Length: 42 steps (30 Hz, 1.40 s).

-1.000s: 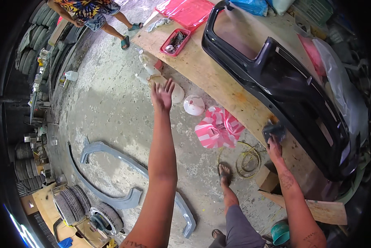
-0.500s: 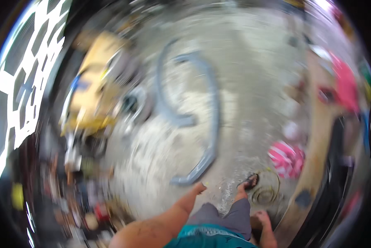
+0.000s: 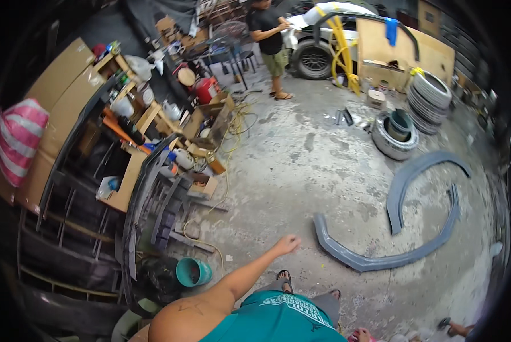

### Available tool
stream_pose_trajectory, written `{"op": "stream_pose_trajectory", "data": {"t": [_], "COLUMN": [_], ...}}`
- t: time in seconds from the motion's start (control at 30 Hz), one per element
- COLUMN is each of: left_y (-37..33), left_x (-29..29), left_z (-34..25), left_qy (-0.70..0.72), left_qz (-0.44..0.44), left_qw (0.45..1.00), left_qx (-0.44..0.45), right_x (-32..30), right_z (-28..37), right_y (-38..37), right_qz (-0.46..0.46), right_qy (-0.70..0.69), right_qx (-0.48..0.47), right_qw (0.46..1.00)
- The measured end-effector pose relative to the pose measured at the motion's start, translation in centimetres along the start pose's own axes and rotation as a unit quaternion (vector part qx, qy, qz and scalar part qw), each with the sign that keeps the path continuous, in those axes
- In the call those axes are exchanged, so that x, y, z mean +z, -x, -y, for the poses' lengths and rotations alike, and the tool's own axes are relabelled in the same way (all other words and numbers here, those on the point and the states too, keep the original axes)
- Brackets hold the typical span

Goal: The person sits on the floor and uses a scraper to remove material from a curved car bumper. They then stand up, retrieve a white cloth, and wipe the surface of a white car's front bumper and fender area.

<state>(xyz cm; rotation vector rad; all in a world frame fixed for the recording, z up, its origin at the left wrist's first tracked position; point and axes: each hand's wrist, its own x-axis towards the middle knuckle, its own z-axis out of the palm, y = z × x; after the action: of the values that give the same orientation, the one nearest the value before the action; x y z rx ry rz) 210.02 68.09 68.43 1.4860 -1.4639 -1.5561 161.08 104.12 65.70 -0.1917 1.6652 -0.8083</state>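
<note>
Head view, and from where I'm standing the person's left hand (image 3: 288,244) is held out over the concrete floor (image 3: 278,188), its fingers looking loosely bent, though it's too small to tell whether they are closed or have anything in them. The right hand (image 3: 360,335) only just shows at the bottom edge, past the teal shirt (image 3: 284,316); a bit of pink is right by it, and I can't tell whether it grips that. Nearest the left hand, but apart from it, lies a long grey curved trim piece (image 3: 362,263) on the floor, bowed toward the person. A second grey arch (image 3: 395,194) lies just beyond, the two hooked around each other like open rings. Behind those, a tyre (image 3: 382,144) has a dark green tub (image 3: 401,124) in its middle, with a stack of tyres (image 3: 428,108) next to it. Over on the left, a teal bucket (image 3: 191,272) stands near black framework, a yellow hose (image 3: 228,182) trails along the floor, and a pink-and-white striped bag (image 3: 21,139) rests against cardboard (image 3: 67,114). At the back, a co-worker in a black top (image 3: 265,28) stands by a car wheel (image 3: 314,60), holding something white.
</note>
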Motion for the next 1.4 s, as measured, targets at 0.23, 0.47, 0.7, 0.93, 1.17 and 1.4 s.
{"op": "stream_pose_trajectory", "data": {"t": [0.23, 0.47, 0.7, 0.93, 1.17, 1.4], "left_y": [9.7, 12.4, -2.1, -13.5, -23.6, -33.8], "left_x": [-18.9, -17.2, -31.1, -44.7, -59.9, -72.6], "left_z": [18.1, 22.2, 15.9, 9.2, 7.4, -1.3], "left_qy": [0.093, 0.051, 0.282, -0.064, 0.041, -0.146], "left_qz": [-0.180, -0.145, -0.089, -0.243, -0.254, 0.030], "left_qw": [0.937, 0.879, 0.884, 0.923, 0.946, 0.941], "left_qx": [-0.283, -0.452, -0.361, -0.290, -0.199, -0.303], "right_x": [20.9, 44.9, 61.4, 70.5, 82.0, 89.6], "right_z": [2.2, 20.0, 31.0, 44.9, 50.8, 56.7], "right_y": [-15.6, -18.7, -29.8, -32.4, -38.0, -35.9], "right_qz": [0.015, 0.148, 0.436, 0.389, 0.265, 0.212], "right_qy": [0.028, 0.106, 0.127, 0.541, 0.322, 0.343], "right_qx": [0.143, 0.134, 0.205, -0.042, 0.096, 0.026], "right_qw": [0.989, 0.974, 0.867, 0.745, 0.904, 0.915]}}
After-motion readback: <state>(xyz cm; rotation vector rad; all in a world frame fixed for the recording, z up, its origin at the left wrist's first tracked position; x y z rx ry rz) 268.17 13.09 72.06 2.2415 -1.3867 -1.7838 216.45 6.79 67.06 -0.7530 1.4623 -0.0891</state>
